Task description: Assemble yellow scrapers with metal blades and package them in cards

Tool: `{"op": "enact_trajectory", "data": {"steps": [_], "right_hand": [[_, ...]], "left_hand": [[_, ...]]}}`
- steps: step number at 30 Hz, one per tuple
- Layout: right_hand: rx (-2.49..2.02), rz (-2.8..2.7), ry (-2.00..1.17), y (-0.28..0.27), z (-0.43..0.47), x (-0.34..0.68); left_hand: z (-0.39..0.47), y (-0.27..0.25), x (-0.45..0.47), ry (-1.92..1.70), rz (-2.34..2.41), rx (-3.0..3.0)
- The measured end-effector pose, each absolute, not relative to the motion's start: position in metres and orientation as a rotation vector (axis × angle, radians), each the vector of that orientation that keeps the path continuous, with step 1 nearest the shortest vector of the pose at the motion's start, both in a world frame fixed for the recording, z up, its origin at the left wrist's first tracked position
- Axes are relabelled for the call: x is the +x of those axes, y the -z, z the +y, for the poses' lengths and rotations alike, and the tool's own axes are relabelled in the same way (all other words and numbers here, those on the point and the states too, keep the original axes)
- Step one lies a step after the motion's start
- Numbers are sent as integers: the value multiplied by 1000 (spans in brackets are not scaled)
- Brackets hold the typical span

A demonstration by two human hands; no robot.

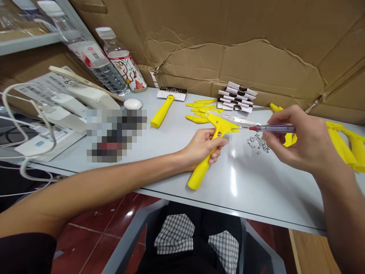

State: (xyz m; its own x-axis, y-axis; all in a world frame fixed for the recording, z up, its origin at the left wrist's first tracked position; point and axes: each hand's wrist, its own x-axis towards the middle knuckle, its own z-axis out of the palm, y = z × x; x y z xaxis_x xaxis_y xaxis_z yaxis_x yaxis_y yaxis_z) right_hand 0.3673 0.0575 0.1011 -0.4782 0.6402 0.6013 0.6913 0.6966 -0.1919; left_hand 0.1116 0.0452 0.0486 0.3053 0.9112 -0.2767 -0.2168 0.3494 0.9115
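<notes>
My left hand [205, 149] is closed around the neck of a yellow plastic scraper [203, 170], whose handle slants down toward the table's front edge. My right hand [299, 140] grips a screwdriver [276, 129] with a clear purple handle. Its shaft points left and its tip meets the right side of the scraper's head. Small loose screws [258, 144] lie scattered on the table under the screwdriver. Behind the scraper's head are flat yellow pieces [199, 111] and thin metal blades [239, 120]. More yellow handles [339, 144] lie partly hidden behind my right hand.
A finished-looking scraper with a card [163, 111] lies at the back. Folded cards [238, 98] are stacked by the cardboard wall [242, 57]. Two bottles [125, 62], white boxes [54, 140], cables [31, 101] and a white oval object [132, 104] stand left on the grey table [168, 163].
</notes>
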Motion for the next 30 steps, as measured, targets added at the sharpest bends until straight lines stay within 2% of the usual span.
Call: {"op": "enact_trajectory", "data": {"steps": [4, 9, 15, 23, 30], "right_hand": [[-1038, -2228, 106, -101, 57, 366], [-975, -2227, 260, -101, 62, 368], [-1051, -2231, 74, -102, 57, 367], [-990, -2217, 260, -102, 61, 367], [-1023, -2224, 73, -102, 56, 367]], "left_hand": [[45, -50, 112, -909, 976, 880], [45, -48, 111, -883, 960, 905], [45, -49, 112, -881, 962, 894], [46, -47, 111, -891, 957, 899], [46, -49, 112, -907, 962, 894]]}}
